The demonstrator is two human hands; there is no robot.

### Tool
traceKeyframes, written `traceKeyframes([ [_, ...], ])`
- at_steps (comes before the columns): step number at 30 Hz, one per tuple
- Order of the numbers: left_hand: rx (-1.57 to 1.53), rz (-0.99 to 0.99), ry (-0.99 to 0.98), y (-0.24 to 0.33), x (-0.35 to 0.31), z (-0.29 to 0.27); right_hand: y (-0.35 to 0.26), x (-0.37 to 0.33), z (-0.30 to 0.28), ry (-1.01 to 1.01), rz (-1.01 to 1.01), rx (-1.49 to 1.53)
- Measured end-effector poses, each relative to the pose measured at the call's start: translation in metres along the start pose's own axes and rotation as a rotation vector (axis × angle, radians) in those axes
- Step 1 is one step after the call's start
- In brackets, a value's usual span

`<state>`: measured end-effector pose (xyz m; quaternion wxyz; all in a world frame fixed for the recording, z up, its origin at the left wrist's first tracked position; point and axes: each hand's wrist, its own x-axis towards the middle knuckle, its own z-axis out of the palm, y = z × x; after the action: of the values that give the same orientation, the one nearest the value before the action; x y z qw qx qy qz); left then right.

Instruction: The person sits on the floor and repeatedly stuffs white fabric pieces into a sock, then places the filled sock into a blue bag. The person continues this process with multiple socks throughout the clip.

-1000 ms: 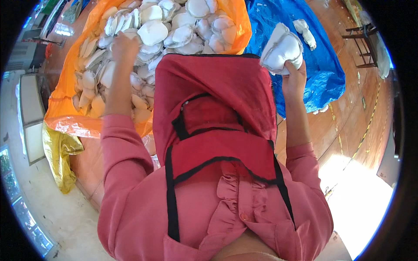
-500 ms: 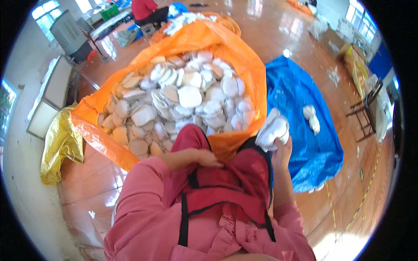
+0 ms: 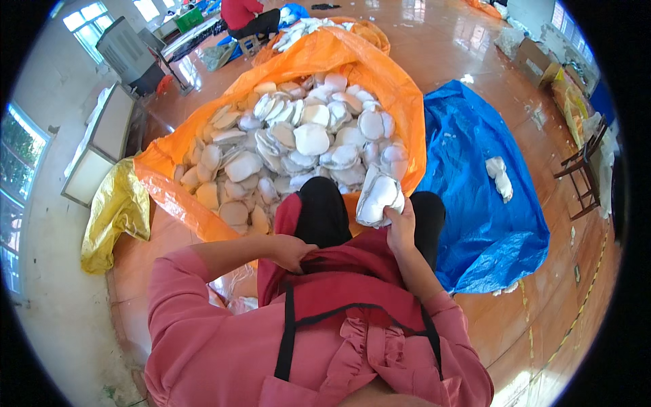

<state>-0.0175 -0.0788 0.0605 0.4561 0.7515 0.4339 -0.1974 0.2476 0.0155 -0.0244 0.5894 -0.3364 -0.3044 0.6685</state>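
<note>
My right hand [image 3: 401, 224] is closed on a small stack of white rounded pads [image 3: 378, 198], raised over my lap at the near rim of the orange sack. My left hand [image 3: 291, 254] grips the bunched edge of the red apron [image 3: 352, 292] across my lap, its fingertips tucked into the cloth. In front of my knees lies a big orange plastic sack [image 3: 400, 88], spread wide and full of loose white and cream pads [image 3: 312, 139], some in overlapping rows.
On the right a blue plastic sheet [image 3: 475, 224] carries a white bundle [image 3: 500, 178]. Yellow sacking [image 3: 119, 217] sits at left beside a white cabinet [image 3: 98, 146]. A wooden chair [image 3: 584, 173] stands far right. Farther off, a person in red [image 3: 247, 17] sits on a stool.
My right hand has brought the stack of pads leftward, from beside my right knee to over my lap. The left hand has drawn the apron back, and the black-clad knees show more.
</note>
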Motion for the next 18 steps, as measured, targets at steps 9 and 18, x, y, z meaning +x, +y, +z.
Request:
traceKeyframes([
  [9, -1.330, -0.625, -0.086, -0.053, -0.067, 0.116, -0.031, -0.008, -0.052, 0.059, -0.123, 0.120],
  [18, 0.271, -0.363, 0.983, -0.054, -0.043, 0.034, -0.074, 0.013, -0.067, 0.221, -0.249, 0.103],
])
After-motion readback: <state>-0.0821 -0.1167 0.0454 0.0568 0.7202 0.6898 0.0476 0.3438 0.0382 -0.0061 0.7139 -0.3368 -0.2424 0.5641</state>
